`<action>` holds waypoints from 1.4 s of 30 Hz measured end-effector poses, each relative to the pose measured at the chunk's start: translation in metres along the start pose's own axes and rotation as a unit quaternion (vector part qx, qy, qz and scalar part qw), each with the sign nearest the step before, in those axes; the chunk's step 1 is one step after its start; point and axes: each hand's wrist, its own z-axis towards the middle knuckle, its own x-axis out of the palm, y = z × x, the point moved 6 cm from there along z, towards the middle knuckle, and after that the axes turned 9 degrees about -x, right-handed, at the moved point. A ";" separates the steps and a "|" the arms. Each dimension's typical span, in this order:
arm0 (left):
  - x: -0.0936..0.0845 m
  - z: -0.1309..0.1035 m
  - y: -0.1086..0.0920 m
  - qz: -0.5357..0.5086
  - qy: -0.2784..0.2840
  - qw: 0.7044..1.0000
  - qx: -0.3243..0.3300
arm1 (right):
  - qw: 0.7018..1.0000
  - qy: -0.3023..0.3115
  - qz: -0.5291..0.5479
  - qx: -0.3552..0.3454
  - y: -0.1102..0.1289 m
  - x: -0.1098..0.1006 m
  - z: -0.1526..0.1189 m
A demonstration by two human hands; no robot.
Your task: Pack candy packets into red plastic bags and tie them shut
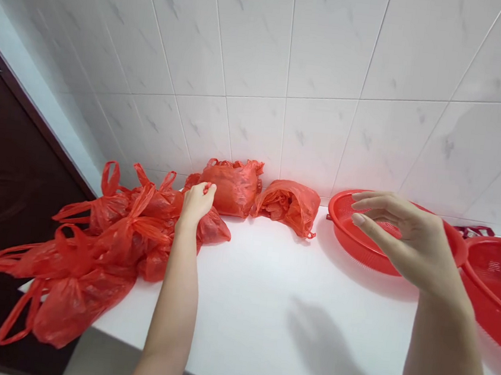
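At the left of the head view, my left hand is closed on the gathered top of a red plastic bag, among several tied red bags piled on the table's left end. My right hand is raised at the right with its fingers apart and nothing between them. Behind and partly below it lies a red mesh basket. Near the wall, just right of my left hand, sit a full red bag and a loosely opened red bag.
A second red basket stands at the right edge, touching the first. The white table runs along a tiled wall. A dark door is at the far left, and some bags hang over the table's left edge.
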 end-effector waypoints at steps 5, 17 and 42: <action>0.000 0.007 0.001 -0.057 -0.059 0.997 0.016 | 0.999 0.034 -0.004 -0.007 -0.003 0.006 0.000; 0.072 -0.024 -0.041 -0.251 0.083 0.956 0.129 | 0.990 0.128 0.044 0.034 -0.010 0.033 0.005; 0.290 -0.065 -0.020 -0.316 0.355 0.866 -0.157 | 0.914 0.337 0.098 0.202 -0.066 0.167 -0.151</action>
